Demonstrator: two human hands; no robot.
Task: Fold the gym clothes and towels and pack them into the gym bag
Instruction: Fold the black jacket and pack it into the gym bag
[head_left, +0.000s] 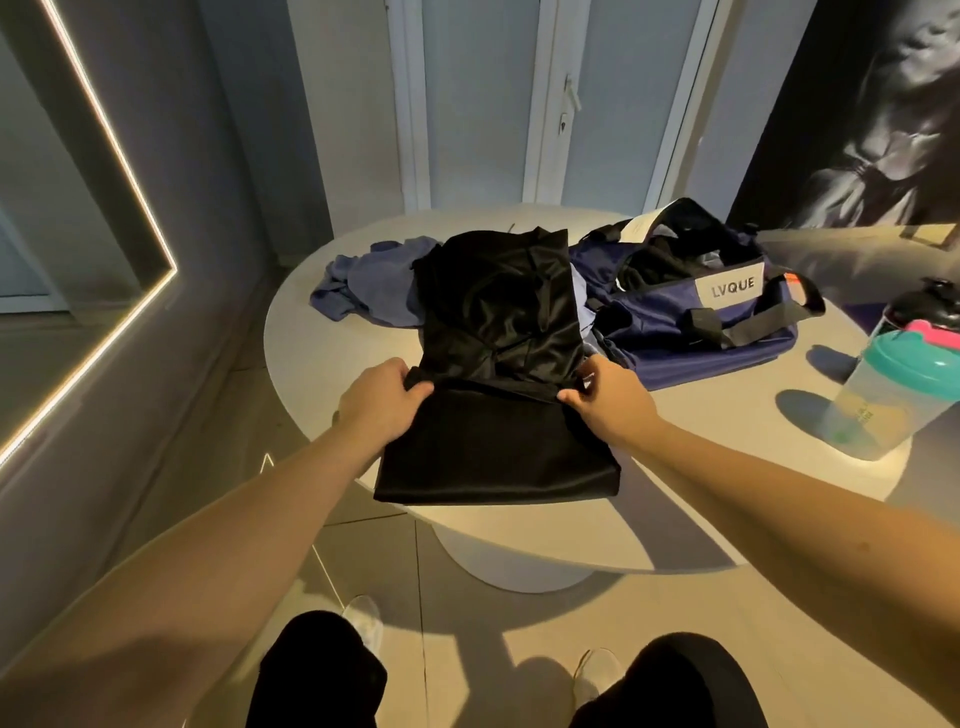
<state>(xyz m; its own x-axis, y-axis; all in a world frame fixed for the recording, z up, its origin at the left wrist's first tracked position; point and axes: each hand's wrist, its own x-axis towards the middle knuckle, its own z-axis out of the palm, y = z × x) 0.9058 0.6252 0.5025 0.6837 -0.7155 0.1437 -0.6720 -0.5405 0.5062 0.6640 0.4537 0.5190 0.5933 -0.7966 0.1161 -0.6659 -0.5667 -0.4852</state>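
View: head camera, looking forward and down over a round table.
Table (675, 525): pale, round, on a single central foot, standing on a tiled floor.
Black garment (498, 322): shiny dark fabric laid flat across the middle of the table, running from the near edge toward the far side. A crosswise fold or band sits at the level of the hands. The near part is smooth and hangs slightly over the table's edge; the far part is creased.
Left hand (382, 402): at the garment's left edge, on the fold line. The fingers curl over the cloth and the thumb sits on top, gripping the edge.
Right hand (605, 397): at the garment's right edge, level with the left hand. Thumb and fingertips pinch the fabric; the remaining fingers are bent inward.
Blue cloth (363, 283): crumpled and unfolded, lying on the far left of the table, partly under the black garment.
Gym bag (727, 332): navy with black straps and a pale patch reading LVQUE, resting on the table just right of the garment. Its top is open and something dark lies inside.
Shaker bottle (893, 400): clear with a teal lid, upright on the table's right side, apart from the bag.
Dark bottle (935, 306): behind the shaker, partly cut off by the frame.
Lower frame: knees in dark clothing and pale shoes.
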